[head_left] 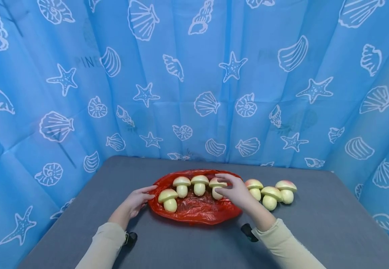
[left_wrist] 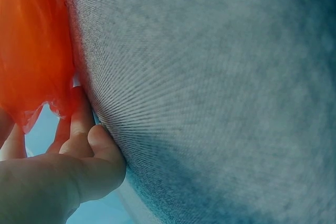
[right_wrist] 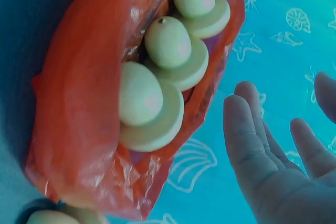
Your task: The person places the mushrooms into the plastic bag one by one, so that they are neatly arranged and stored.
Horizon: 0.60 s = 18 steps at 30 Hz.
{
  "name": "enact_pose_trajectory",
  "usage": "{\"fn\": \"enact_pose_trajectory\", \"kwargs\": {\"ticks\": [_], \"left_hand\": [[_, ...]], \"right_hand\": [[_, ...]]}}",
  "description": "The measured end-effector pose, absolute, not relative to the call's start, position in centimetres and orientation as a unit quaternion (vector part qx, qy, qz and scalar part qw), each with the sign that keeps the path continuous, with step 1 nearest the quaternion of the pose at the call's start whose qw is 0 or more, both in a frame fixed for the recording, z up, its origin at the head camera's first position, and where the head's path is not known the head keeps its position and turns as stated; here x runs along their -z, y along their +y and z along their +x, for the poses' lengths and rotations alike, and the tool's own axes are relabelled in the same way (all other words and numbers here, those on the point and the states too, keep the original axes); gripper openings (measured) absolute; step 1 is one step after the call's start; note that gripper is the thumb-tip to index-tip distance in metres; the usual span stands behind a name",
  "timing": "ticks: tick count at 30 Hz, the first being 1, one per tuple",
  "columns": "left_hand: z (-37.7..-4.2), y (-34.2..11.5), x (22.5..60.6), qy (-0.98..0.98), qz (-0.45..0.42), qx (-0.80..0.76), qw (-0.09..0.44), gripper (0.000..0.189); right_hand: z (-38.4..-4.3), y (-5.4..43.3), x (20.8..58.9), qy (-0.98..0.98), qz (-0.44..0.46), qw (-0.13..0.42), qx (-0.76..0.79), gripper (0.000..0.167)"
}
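Note:
An orange-red plastic bag lies spread on the table with its mouth open upward. Several toy mushrooms, pale yellow-green with rounded caps, sit inside it in a row. At the bag's left rim is my left hand; its fingers touch the plastic, loosely bent. My right hand hovers over the bag's right end, fingers apart and holding nothing, partly covering the rightmost mushroom in the head view. The right wrist view shows a gap between this hand and the mushrooms.
Three more mushrooms stand close together on the grey tabletop, just right of the bag. A blue curtain with white shell and starfish prints hangs behind the table. A dark strap device sits at each wrist.

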<state>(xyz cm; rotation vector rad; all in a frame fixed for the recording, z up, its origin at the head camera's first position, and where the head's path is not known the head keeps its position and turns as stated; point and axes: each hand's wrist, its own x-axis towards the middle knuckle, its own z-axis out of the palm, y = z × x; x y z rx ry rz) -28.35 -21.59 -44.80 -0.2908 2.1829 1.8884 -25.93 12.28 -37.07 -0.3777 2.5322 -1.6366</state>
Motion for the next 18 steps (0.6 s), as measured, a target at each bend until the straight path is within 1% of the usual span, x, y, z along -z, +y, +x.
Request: {"fn": "enact_pose_trajectory", "kwargs": {"ticks": [18], "left_hand": [[-28.1,-21.8,45.0,0.749,-0.094,-0.644,0.123,0.048]], "right_hand": [[-25.3,16.6,36.3,0.86,-0.098,0.005,0.501,0.047]]}}
